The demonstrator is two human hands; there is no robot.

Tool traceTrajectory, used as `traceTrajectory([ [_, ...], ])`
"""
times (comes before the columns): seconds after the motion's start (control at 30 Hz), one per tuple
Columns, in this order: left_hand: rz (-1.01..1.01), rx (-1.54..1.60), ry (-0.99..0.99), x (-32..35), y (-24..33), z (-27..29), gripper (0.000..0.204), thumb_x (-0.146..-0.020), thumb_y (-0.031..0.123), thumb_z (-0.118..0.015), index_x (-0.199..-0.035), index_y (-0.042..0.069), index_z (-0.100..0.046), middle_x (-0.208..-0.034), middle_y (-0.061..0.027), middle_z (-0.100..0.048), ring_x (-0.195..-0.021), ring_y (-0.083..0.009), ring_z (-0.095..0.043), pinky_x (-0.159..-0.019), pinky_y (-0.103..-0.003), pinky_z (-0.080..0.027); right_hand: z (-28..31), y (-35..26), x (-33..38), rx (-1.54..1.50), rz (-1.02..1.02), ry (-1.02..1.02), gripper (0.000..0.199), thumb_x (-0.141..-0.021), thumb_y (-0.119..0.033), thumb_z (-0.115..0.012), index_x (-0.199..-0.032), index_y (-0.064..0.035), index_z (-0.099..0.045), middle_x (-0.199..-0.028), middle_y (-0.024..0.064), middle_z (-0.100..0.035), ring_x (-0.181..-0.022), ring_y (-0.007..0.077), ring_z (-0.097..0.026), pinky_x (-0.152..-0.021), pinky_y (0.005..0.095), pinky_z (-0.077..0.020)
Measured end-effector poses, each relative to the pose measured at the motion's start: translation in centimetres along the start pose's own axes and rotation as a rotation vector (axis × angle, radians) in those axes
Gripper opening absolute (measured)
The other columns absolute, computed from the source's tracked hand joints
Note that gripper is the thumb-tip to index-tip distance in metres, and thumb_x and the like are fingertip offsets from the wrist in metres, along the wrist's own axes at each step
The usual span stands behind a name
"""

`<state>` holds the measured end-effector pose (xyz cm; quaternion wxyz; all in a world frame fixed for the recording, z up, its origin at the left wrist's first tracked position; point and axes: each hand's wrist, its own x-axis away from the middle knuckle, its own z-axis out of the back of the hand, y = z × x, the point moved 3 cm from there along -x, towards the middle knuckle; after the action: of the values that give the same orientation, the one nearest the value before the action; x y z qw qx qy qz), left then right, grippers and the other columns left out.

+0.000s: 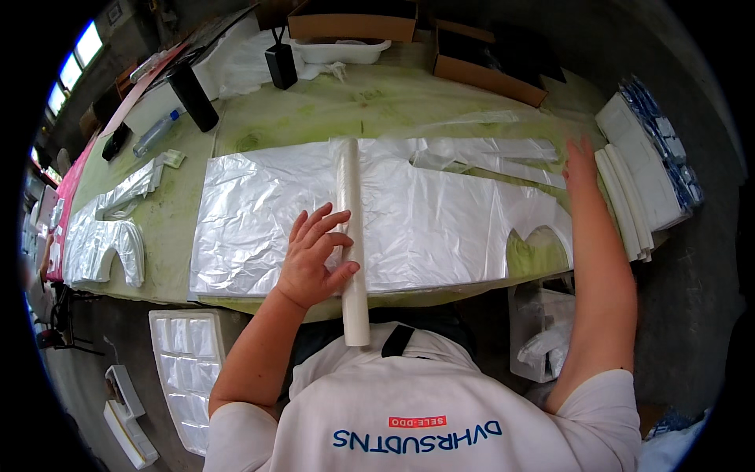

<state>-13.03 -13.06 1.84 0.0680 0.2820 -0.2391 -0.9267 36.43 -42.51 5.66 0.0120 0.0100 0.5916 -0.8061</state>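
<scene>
A stack of shiny white plastic sheets cut like aprons (267, 224) lies flat across the table, its curved cut-out and long straps toward the right. Across its middle rests a long whitish tube (356, 307), its near end reaching past the table edge toward my body. My left hand (314, 256) lies against the tube from the left, fingers spread and not wrapped round it. At the right end, beside the strap tips, my right hand (580, 164) has its fingers stretched out, slightly blurred. Whether it touches the plastic is hard to see.
Another folded plastic piece (106, 236) lies at the left. Farther back are a bottle (157, 134), a black cylinder (193, 98), a black box (281, 64) and cardboard boxes (487, 67). White rolls (625, 200) and blue-white packs (657, 149) sit right. Below stands a crate (189, 370).
</scene>
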Motion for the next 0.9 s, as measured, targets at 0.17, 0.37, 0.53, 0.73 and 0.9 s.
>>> traceTrajectory([
  [0.17, -0.004, -0.012, -0.034, -0.3, 0.4, -0.2, 0.033, -0.078, 0.027, -0.076, -0.109, 0.015, -0.072, -0.137, -0.0046, -0.062, -0.138, -0.0326, -0.05, -0.118, -0.059, -0.027, -0.6, 4.6, 2.2, 0.046, 0.039, -0.081, 0.061, -0.092, -0.032, -0.072, -0.146, -0.0122, -0.052, -0.135, 0.0144, -0.06, -0.11, 0.0237, -0.06, -0.089, 0.0345, -0.0501],
  [0.37, 0.021, -0.002, -0.038, -0.1, -0.1, -0.2, 0.038, -0.077, 0.025, -0.075, -0.113, 0.016, -0.073, -0.136, -0.0045, -0.063, -0.135, -0.0314, -0.052, -0.117, -0.059, -0.027, -9.1, 2.8, 6.1, 0.322, 0.665, -0.232, 0.05, -0.09, -0.03, -0.071, -0.136, -0.0114, -0.061, -0.138, 0.0206, -0.059, -0.123, 0.0376, -0.057, -0.106, 0.0419, -0.0451],
  [0.53, 0.023, 0.006, -0.04, -0.2, -0.1, -0.3, 0.037, -0.076, 0.025, -0.075, -0.112, 0.016, -0.073, -0.135, -0.0043, -0.064, -0.133, -0.0308, -0.053, -0.117, -0.06, -0.027, -14.8, 0.2, 8.9, 0.752, 0.647, -0.302, 0.042, -0.091, -0.033, -0.061, -0.13, -0.0206, -0.069, -0.155, 0.0157, -0.044, -0.141, 0.0382, -0.04, -0.116, 0.0485, -0.034],
  [0.73, 0.028, 0.018, -0.05, -0.3, 0.1, -0.1, 0.038, -0.076, 0.026, -0.076, -0.113, 0.016, -0.072, -0.135, -0.0041, -0.063, -0.132, -0.0307, -0.054, -0.117, -0.061, -0.028, -18.4, -2.0, 9.4, 1.078, 0.427, -0.519, 0.047, -0.089, -0.03, -0.056, -0.135, -0.0241, -0.065, -0.161, 0.0049, -0.037, -0.148, 0.0347, -0.03, -0.118, 0.0646, -0.0223],
  [0.9, 0.037, 0.065, -0.066, -0.3, 0.1, 0.0, 0.038, -0.074, 0.02, -0.074, -0.111, 0.013, -0.073, -0.135, -0.0081, -0.063, -0.135, -0.0314, -0.053, -0.12, -0.058, -0.023, -20.2, -2.3, 9.2, 1.142, 0.261, -0.653, 0.054, -0.092, -0.028, -0.055, -0.145, -0.0164, -0.056, -0.159, 0.0044, -0.04, -0.149, 0.0322, -0.029, -0.118, 0.0677, -0.0203],
])
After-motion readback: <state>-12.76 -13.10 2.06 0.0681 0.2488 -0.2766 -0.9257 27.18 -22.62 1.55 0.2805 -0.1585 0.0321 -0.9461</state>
